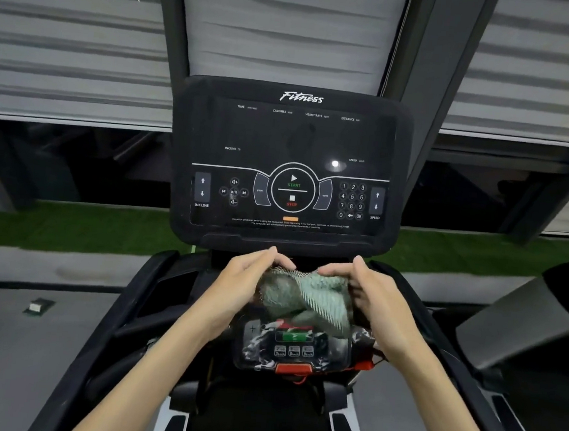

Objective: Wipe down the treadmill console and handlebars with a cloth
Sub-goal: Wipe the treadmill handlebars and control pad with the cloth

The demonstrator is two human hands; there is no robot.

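Note:
A black treadmill console with a dark screen and printed START and STOP buttons stands upright ahead of me. Just below its lower edge I hold a crumpled pale green cloth between both hands. My left hand grips the cloth's left side and my right hand grips its right side. Beneath the cloth sits a small lower control panel with quick-speed keys and a red safety clip. Dark handlebars run along both sides toward me.
A strip of green turf and closed grey blinds lie beyond the console. Another machine's grey part sits at the right. A small box and a cable rest on the grey floor at the left.

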